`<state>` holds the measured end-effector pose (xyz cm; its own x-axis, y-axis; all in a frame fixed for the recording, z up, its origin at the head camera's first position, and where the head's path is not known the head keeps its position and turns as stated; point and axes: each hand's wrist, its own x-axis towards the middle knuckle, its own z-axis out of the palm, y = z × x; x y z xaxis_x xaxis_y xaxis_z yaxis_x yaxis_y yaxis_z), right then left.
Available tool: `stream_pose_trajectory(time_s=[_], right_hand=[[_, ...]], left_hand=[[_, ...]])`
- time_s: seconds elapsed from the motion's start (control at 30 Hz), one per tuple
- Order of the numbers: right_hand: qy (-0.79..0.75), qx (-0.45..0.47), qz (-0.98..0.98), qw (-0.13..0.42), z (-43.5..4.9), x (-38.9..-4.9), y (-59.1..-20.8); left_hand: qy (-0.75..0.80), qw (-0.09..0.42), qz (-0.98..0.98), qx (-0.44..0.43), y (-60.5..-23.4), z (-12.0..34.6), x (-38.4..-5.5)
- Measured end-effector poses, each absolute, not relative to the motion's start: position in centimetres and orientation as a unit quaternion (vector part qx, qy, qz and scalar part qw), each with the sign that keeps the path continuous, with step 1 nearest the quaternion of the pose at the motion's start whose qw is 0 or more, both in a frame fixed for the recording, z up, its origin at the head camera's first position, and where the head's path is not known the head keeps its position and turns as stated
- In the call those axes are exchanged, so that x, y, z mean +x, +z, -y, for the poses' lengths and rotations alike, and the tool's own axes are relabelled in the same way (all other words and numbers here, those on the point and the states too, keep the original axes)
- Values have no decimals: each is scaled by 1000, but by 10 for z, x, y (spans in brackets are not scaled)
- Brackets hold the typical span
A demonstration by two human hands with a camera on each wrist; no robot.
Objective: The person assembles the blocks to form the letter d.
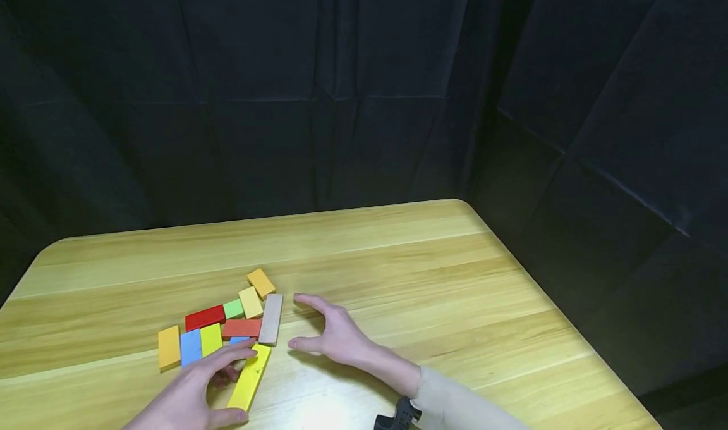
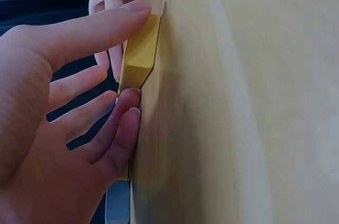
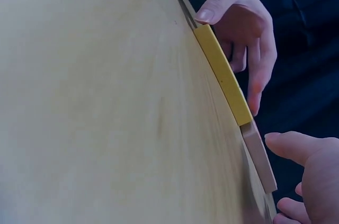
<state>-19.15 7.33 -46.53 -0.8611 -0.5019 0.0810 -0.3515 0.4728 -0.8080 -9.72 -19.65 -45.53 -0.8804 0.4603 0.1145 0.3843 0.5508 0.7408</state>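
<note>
My left hand [image 1: 196, 389] holds a long yellow block [image 1: 250, 377] lengthwise, thumb at its near end and a finger by its far end. In the right wrist view this yellow block [image 3: 222, 73] lies on the table, its far end meeting a pinkish-grey block [image 3: 259, 155]. My right hand [image 1: 344, 338] hovers to the right of the pinkish-grey block [image 1: 270, 319], thumb and fingers spread apart and holding nothing. Partly hidden behind the left hand is a blue block [image 1: 239, 339], below a red-orange block [image 1: 241, 328].
Left of these lie an orange block [image 1: 169, 348], a blue block [image 1: 191, 346], a yellow block [image 1: 211, 338] and a red block [image 1: 205, 317]. Farther back are a green block [image 1: 233, 308], a pale yellow block [image 1: 251, 302] and another orange block [image 1: 261, 283]. Dark curtains [image 1: 261, 158] stand behind the wooden table [image 1: 455, 278].
</note>
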Motion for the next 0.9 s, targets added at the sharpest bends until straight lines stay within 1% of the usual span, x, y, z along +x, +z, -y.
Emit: stream_pose_trajectory(time_s=[0.47, 0.73, 0.9], right_hand=[[-417, -249, -871, 75, -53, -194, -466], [-391, -266, -879, 59, -45, -195, -465], [-381, -277, -880, 49, -43, -195, -465]], left_hand=[[443, 13, -843, 304, -465, 200, -99], [446, 35, -841, 303, -465, 202, -100], [442, 34, -847, 295, -464, 201, -99]])
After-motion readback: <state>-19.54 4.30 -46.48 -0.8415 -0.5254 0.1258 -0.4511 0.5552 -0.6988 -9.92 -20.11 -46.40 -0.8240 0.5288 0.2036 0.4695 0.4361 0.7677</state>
